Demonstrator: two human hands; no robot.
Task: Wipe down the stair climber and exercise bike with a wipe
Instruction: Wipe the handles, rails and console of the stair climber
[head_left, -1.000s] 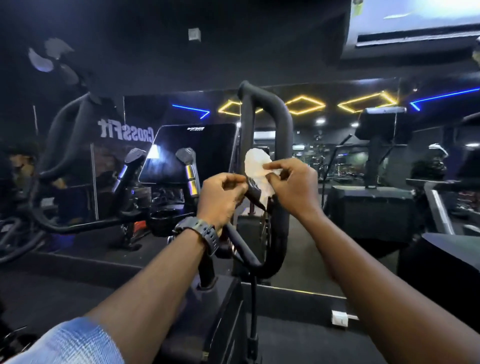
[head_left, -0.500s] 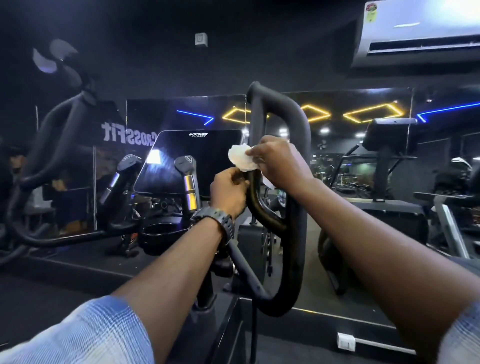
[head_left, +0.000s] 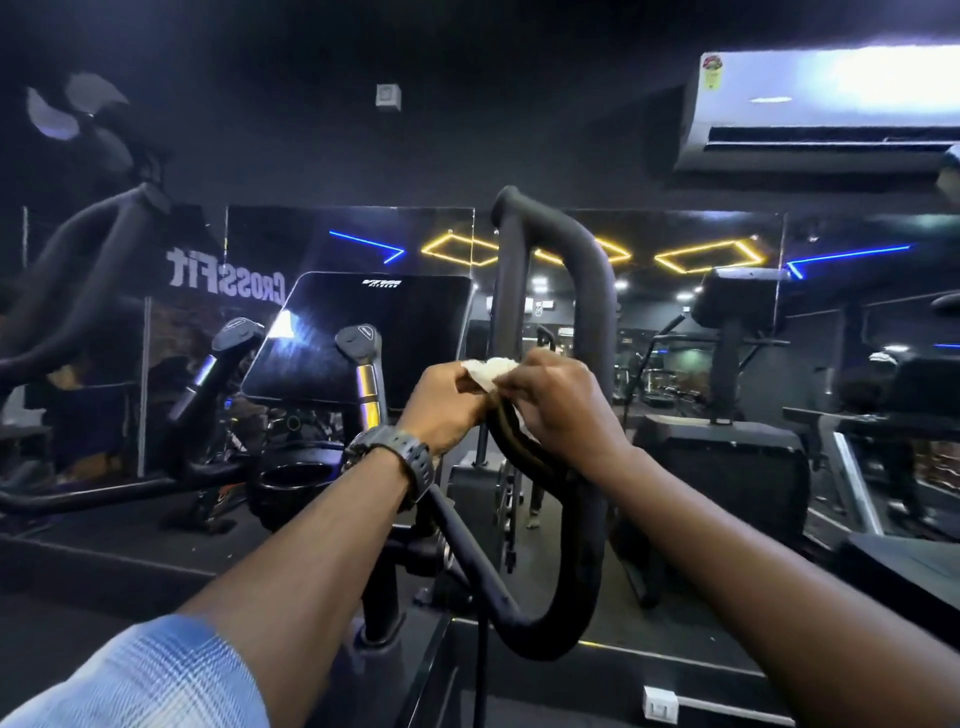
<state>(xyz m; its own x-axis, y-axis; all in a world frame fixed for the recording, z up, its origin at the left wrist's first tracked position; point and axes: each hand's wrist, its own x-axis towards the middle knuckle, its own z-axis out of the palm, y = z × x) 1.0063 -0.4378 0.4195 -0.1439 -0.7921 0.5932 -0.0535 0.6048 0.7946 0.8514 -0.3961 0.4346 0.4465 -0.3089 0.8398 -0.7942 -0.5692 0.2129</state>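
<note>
1. Two bare forearms reach forward from the near edge and meet at the middle of the scene, at the inner bar of a black looped handlebar (head_left: 592, 291).
2. The left hand (head_left: 447, 408) is fisted, knuckles up, its fingertips curled onto the left edge of a white wipe (head_left: 488, 370), pinching it.
3. The right hand (head_left: 558, 402) comes in from the right with its wrist bent down; its fingers and thumb are curled and pinch the right side of the same wipe.
4. The wipe is bunched between the two hands, sitting at the curved inner bar of the handlebar loop, with a little white also showing below the right palm; how far it wraps the bar cannot be made out.
5. A dark wristwatch (head_left: 400, 457) sits on the left wrist, and a pale blue checked sleeve (head_left: 150, 680) covers the near end of that arm.
6. Left of the hands stands the machine's dark console screen (head_left: 363, 338), tilted back, with two grey-capped grips before it.
7. Far behind, a wall mirror (head_left: 701, 322) reflects yellow and blue light strips, and an air conditioner (head_left: 821, 109) hangs at upper right.
</note>
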